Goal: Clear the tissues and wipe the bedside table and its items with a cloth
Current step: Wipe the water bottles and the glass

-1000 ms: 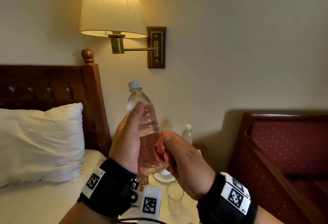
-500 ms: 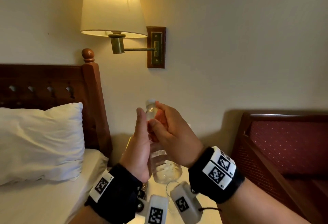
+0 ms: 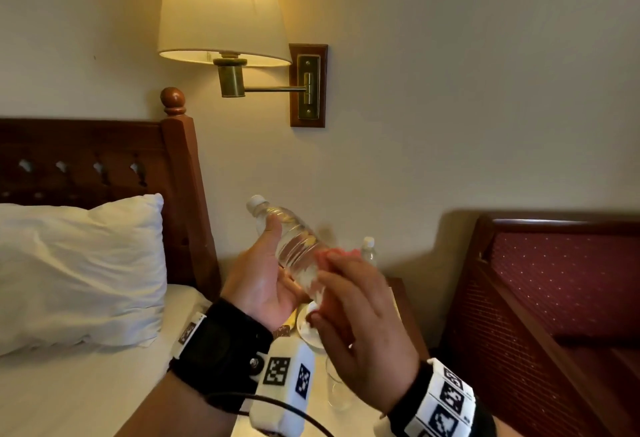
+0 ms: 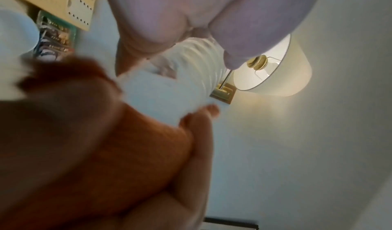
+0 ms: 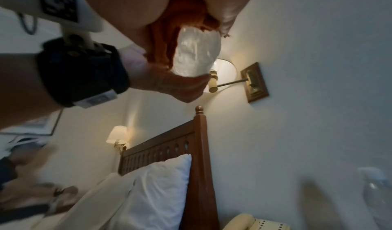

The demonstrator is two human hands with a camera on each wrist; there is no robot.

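My left hand [image 3: 268,277] grips a clear water bottle [image 3: 294,246] in the air above the bedside table [image 3: 403,301]. The bottle is tilted, its white cap [image 3: 256,201] up and to the left. My right hand [image 3: 356,315] holds a pink-orange cloth [image 3: 334,255] pressed against the bottle's lower end. In the left wrist view the ribbed bottle [image 4: 191,65] lies under my fingers, with the blurred cloth [image 4: 106,133] below it. The right wrist view shows the bottle's base [image 5: 195,54] wrapped at its side by the cloth [image 5: 184,19].
On the table stand a second small bottle [image 3: 368,249], a drinking glass [image 3: 337,391] and a white saucer [image 3: 308,327]. A lit wall lamp [image 3: 221,11] hangs above. Bed, pillow [image 3: 79,270] and wooden headboard [image 3: 183,194] lie left; a red upholstered seat [image 3: 561,277] stands right.
The bottle has gone from upright to tilted, cap to the left. My right hand with the cloth has moved from the bottle's neck down to its lower end.
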